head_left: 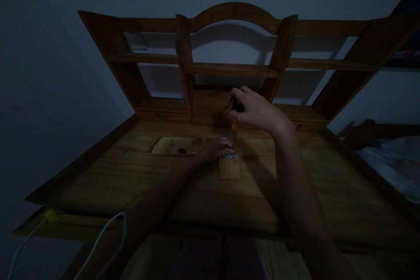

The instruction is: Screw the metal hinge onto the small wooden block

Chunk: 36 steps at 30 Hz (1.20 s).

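Observation:
My right hand (pixel 254 107) is closed around the black and orange handle of a screwdriver (pixel 235 125). The screwdriver stands nearly upright, its thin shaft reaching down to a small metal piece (pixel 228 156). Beside the tip, my left hand (pixel 215 149) rests low with its fingers closed on that metal piece. The piece lies at the far edge of a small flat wooden block (pixel 229 169) on the desk. Its exact kind and the screwdriver's tip are too dark and small to make out.
The wooden desk (pixel 131 183) carries a shelf unit (pixel 229 70) along its back. A pale, stained wooden strip (pixel 173 145) lies behind my left hand. A small thin object (pixel 124 152) is farther left. A white cable (pixel 101 234) hangs at the front left edge.

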Available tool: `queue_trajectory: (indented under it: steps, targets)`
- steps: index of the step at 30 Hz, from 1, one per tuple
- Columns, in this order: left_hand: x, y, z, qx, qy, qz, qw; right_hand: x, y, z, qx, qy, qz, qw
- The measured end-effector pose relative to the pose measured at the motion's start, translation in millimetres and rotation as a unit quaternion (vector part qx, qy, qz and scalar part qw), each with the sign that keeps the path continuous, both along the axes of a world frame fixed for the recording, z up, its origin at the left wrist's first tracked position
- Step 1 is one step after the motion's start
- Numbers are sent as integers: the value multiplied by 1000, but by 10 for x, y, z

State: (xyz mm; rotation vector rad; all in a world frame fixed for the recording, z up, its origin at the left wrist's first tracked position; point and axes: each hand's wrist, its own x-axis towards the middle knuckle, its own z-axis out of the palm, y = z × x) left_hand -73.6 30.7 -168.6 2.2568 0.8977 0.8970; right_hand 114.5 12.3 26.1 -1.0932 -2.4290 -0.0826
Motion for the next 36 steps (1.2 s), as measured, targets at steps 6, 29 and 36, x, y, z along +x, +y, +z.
queue_trajectory:
  steps: [6,29,36]
  targets:
    - [5,-28,41,1,-3,-2,1000,2,20,-15,37,-31,-19,999]
    - [0,-50,60,-1,-5,4,1000,-52,-8,-28,14,9,-23,1000]
    - [9,-34,39,-2,0,7,1000,-13,10,9,26,-8,-28,999]
